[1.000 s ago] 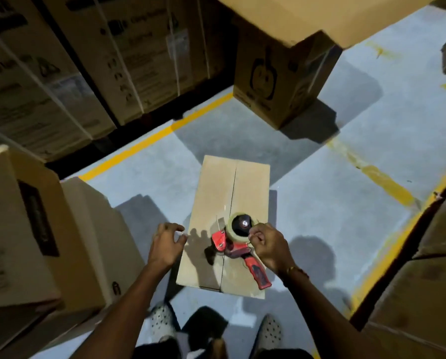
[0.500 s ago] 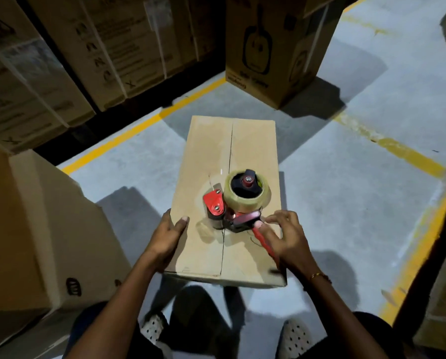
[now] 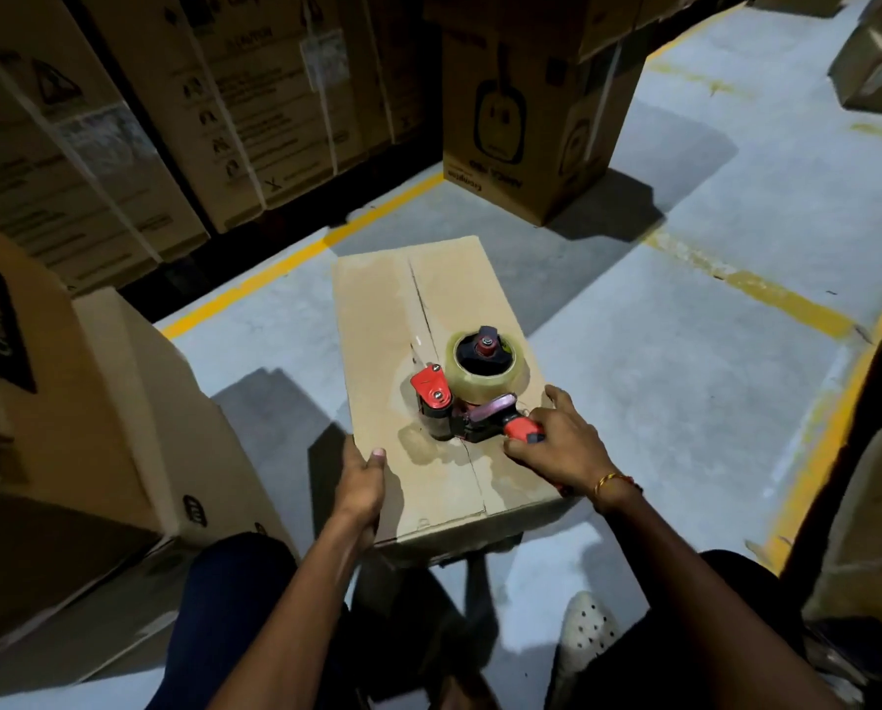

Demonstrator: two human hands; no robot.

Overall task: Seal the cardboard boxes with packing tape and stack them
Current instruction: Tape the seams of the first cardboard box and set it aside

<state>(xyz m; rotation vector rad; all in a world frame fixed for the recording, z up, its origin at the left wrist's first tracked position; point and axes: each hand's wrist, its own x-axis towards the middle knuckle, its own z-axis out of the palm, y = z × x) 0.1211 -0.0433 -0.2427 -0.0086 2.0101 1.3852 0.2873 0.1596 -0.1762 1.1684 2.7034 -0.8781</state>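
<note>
While the box [image 3: 428,361] lies flat on the grey floor [image 3: 684,351] between the person's knees, its top flaps meet in a seam that runs from the far edge toward the near edge. The tape gun [image 3: 467,397] sits on that top, right of the seam and toward the near half, with its roll of clear tape [image 3: 485,371] on the far side and its red handle pointing at the right edge of the box. The right hand [image 3: 561,443] is curled over the handle and grips it; how far the fingers wrap underneath is hard to make out. The left hand [image 3: 362,484] holds the near left edge of the box, thumb on top and fingers down the side.

Open floor stretches to the right of the box as far as a worn yellow line [image 3: 746,284]. To the left, a tall carton [image 3: 136,417] stands near, with only a narrow strip of floor between it and the box. Beyond the far edge, a second yellow line [image 3: 295,263] runs in front of a wall of stacked cartons [image 3: 146,120], and a printed carton [image 3: 531,125] stands alone on the floor past the far right corner, well apart. A white shoe [image 3: 587,632] rests on the floor just below the near edge.
</note>
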